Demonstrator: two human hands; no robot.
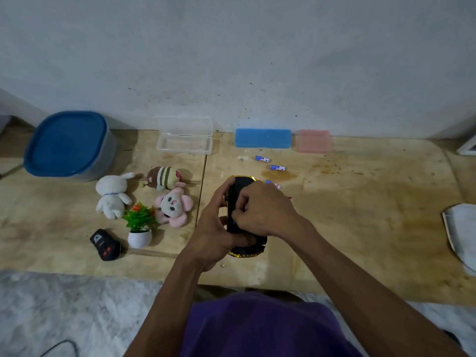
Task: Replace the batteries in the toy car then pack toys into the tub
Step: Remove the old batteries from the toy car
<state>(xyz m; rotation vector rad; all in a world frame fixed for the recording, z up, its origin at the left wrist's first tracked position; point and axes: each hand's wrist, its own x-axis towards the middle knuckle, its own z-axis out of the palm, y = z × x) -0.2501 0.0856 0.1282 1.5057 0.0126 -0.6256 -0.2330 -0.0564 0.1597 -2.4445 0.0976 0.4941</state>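
By the wall, the tub (blue lid on) stands closed.

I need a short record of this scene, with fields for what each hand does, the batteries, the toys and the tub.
left hand: grip on upturned black toy car
right hand: fingers working at car's underside
loose blue batteries: three, on wooden table beyond car
soft toys: white rabbit, striped bee, pink plush
grey tub with blue lid: closed, far left

Left hand cupped; right hand apparently pinching.
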